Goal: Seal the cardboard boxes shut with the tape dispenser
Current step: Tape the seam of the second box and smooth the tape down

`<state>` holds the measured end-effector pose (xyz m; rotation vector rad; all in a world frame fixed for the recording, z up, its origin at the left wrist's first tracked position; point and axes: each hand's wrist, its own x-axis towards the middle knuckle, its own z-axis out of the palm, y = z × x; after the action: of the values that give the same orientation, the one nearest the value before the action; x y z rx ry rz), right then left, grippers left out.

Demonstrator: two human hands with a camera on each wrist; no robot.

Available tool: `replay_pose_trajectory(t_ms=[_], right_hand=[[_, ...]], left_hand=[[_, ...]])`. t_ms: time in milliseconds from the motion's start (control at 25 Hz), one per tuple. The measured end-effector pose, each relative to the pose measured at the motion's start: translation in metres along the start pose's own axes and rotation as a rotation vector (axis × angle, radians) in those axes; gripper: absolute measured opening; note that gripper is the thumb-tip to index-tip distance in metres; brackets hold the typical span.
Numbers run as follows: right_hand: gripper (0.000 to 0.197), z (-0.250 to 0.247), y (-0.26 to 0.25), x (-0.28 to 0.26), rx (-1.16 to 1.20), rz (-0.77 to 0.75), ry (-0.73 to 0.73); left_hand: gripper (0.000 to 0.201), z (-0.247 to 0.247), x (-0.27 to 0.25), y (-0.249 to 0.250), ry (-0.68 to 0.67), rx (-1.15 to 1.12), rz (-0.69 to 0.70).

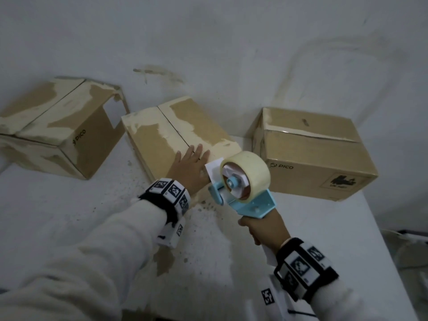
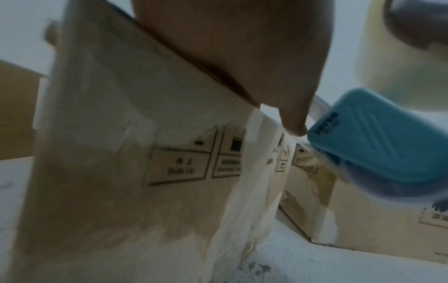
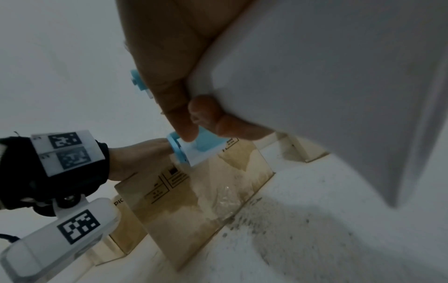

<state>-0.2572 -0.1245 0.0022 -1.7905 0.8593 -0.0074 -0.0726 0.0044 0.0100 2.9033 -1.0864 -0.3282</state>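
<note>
Three cardboard boxes stand on a white table [image 1: 312, 228]. My left hand [image 1: 190, 162] lies flat with straight fingers on the near end of the middle box [image 1: 176, 126], across its centre seam. My right hand [image 1: 261, 228] grips the handle of a light-blue tape dispenser [image 1: 243, 181] with a roll of clear tape. The dispenser's front end sits at the near edge of the middle box, right beside the left hand. In the left wrist view the blue dispenser head [image 2: 378, 141] hangs close to the box's side [image 2: 135, 153]. In the right wrist view my fingers [image 3: 194, 114] wrap the handle.
A left box [image 1: 58, 126] sits tilted with a torn flap. A right box [image 1: 312, 154] marked PICO stands beside the dispenser. All boxes show patches of torn paper. A white wall rises behind them. Dark specks dot the table near the middle box. The table's right edge drops off.
</note>
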Motion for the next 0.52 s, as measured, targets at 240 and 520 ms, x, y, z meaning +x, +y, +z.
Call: replay_pose_trajectory(t_ms=[240,520], right_hand=[[0.022,0.03,0.01,0.024,-0.012,0.032,0.017],[0.021,0.043,0.022,0.034,-0.085,-0.025,0.021]], left_hand=[[0.066,0.007,0.005,0.001,0.055,0.087,-0.056],[0.064,0.008,0.007,0.002,0.047,0.101,-0.075]])
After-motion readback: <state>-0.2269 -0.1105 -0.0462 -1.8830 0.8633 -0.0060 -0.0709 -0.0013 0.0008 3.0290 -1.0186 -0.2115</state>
